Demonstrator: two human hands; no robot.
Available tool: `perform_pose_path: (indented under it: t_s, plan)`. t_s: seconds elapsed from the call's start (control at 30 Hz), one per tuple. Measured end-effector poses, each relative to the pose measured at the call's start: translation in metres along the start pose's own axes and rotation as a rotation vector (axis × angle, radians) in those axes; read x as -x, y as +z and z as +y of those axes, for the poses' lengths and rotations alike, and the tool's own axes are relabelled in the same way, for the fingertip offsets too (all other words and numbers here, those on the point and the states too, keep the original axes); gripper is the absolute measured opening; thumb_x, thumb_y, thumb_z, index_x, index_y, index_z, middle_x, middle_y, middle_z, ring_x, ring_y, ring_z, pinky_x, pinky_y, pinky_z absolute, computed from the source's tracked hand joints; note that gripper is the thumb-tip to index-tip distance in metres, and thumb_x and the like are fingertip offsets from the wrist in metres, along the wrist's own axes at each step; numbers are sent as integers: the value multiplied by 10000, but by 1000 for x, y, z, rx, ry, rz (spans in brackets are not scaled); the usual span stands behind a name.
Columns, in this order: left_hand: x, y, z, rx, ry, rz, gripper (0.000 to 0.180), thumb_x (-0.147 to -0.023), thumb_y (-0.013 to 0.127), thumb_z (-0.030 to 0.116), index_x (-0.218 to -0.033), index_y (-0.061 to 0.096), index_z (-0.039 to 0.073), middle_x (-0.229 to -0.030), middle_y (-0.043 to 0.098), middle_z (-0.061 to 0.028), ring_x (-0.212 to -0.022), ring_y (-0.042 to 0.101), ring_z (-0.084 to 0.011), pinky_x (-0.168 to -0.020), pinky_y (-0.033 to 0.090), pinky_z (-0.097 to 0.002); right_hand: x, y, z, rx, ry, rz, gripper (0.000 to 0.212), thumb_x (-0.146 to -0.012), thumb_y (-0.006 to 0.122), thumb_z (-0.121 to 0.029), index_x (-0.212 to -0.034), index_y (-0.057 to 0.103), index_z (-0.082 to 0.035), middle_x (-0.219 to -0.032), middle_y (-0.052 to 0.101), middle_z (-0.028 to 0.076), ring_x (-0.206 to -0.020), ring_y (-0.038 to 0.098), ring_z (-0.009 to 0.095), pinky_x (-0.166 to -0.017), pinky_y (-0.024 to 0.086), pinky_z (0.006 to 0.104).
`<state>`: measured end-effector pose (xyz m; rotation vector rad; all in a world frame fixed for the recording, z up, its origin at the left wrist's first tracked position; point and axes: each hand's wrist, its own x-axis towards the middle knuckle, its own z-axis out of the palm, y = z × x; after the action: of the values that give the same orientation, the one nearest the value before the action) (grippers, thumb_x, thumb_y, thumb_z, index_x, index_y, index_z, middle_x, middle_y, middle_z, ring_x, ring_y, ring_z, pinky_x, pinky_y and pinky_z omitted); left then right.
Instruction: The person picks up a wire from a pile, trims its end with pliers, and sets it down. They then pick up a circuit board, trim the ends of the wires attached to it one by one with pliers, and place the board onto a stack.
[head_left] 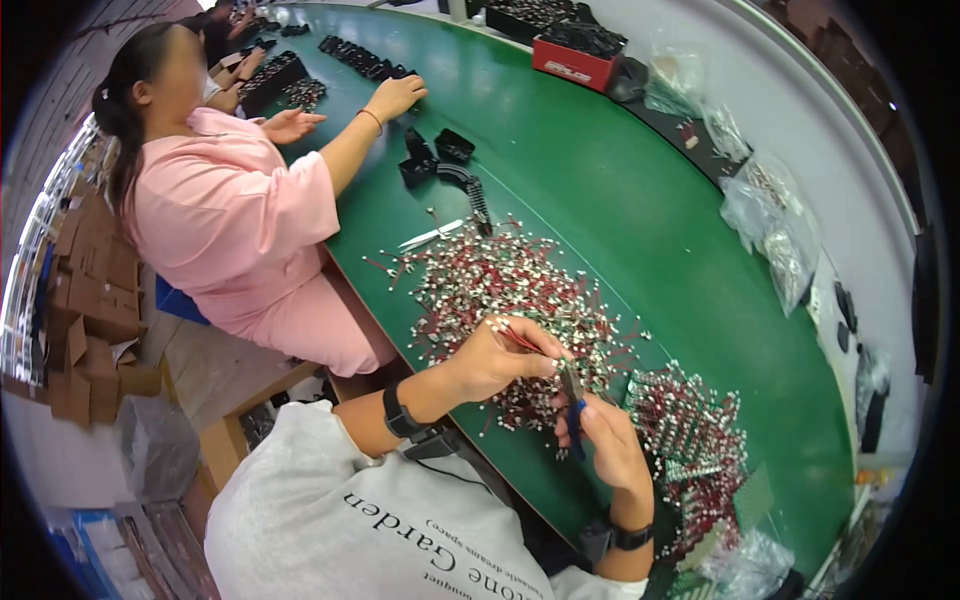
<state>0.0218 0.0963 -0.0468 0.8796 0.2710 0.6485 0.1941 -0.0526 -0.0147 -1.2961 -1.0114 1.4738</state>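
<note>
Two things come together over the desk (650,215): a red-wired piece (521,339) in the left hand (503,358) and blue-handled pliers (576,414) in the right hand (612,432). To work them well, I would pinch the piece close to the end being worked, so that it cannot twist, and let the wires trail toward 10 o'clock, away from the metal tips. The pliers should meet the work squarely, with a light, even squeeze; a slanted bite could nick a wire or catch a fingertip, since fingers and tool sit so near each other.

The left hand is closed in a pinch, thumb against forefinger, with red wires and small white ends showing above the fingers. The right hand is wrapped around the blue handles, the metal end pointing to about 12 o'clock, toward the left fingertips. Whether the tool's jaws are parted or pressed on the piece is too small to tell.

Taking the pliers as the clock's centre, the main heap of red-wired parts (500,285) spreads at 11 o'clock, just beyond the hands, and a second heap with green boards (690,430) lies near, at 3 to 4 o'clock.
</note>
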Motion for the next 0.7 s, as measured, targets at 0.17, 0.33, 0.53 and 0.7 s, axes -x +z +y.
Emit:
perform_pose_path:
  t_s: [0.17, 0.33, 0.53, 0.7]
  plan:
    - [-3, 3, 8, -389, 187, 81, 178, -805, 682, -100, -964, 677, -19, -1065, 663, -164, -1026, 629, -222, -878, 526, -334, 6, -3, -9, 328, -45, 206, 393, -1009, 460, -289, -1224, 573, 20, -855, 617, 82, -767, 572, 127, -706, 484, 295]
    - [5, 0, 19, -497, 216, 172, 189, -818, 679, -78, -1000, 686, -28, -1107, 640, -143, -1089, 588, -203, -906, 495, -336, 9, 1, -8, 1030, -119, 499, 420, -957, 545, -278, -1277, 542, -5, -990, 594, 209, -890, 587, 372, -765, 488, 455]
    - [7, 12, 18, -619, 273, 110, 189, -802, 711, -74, -974, 652, -21, -1049, 657, -135, -998, 634, -197, -873, 511, -319, 10, 7, -20, 772, -225, 447, 390, -950, 538, -211, -1265, 544, 19, -975, 600, 211, -856, 595, 377, -769, 476, 437]
    - [4, 11, 20, -722, 321, 44, 195, -800, 709, -80, -973, 647, -16, -1043, 663, -150, -994, 641, -201, -857, 522, -320, 11, 9, -17, 1016, -251, 528, 386, -943, 548, -189, -1266, 542, 21, -1013, 596, 212, -861, 596, 376, -769, 480, 426]
